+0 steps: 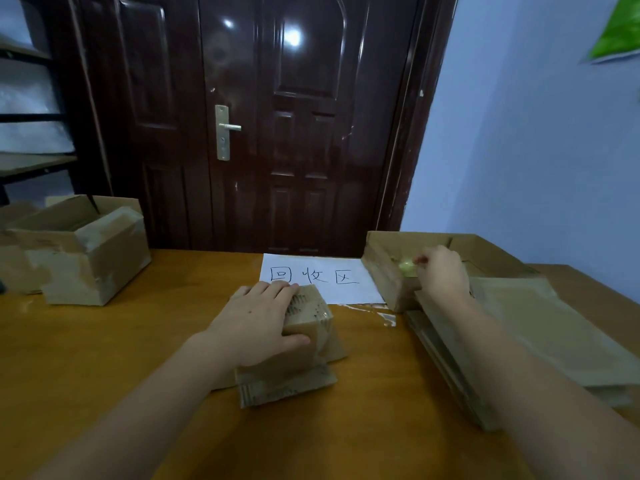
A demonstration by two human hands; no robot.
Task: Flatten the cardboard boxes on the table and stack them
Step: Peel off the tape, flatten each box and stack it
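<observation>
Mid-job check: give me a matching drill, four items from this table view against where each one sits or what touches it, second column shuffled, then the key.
Items:
1. small box
2. open box on the left
3. white paper sign
4. flattened cardboard stack

Places:
A. far middle of the table, by the door
B. right side, under the right forearm
C. under the left hand
D. far left, untouched

The right hand reaches into an open box at far right.

Pairs: 1-C, 2-D, 3-A, 4-B
</observation>
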